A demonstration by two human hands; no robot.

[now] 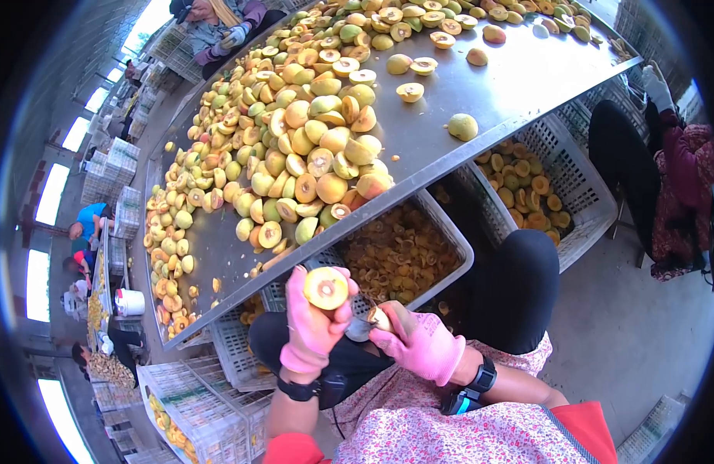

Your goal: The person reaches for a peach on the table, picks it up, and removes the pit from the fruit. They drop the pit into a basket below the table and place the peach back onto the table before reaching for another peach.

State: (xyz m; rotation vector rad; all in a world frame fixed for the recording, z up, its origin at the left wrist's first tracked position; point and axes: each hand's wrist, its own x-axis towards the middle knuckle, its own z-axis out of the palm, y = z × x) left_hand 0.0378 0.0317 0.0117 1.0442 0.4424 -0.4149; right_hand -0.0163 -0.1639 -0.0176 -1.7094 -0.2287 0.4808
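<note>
In a pink glove, my left hand (309, 329) is closed around a peach half (326, 288), its yellow cut face turned up toward me with the brown pit area in the middle. My right hand (425, 344), also gloved in pink, grips a short pitting knife (359, 329) with a pale handle and a curved metal blade. The blade sits just below and right of the fruit, close to my left fingers. Both hands are over my lap, in front of the metal table's (419, 189) raised edge. Many halved peaches (295, 147) are heaped on that table.
Under the table edge stands a crate (467, 251) of brownish pits and scraps. Another crate (597, 189) of peach halves is to its right. Stacked white crates (206, 410) stand at lower left. Co-workers sit at upper left (218, 31) and right (686, 193).
</note>
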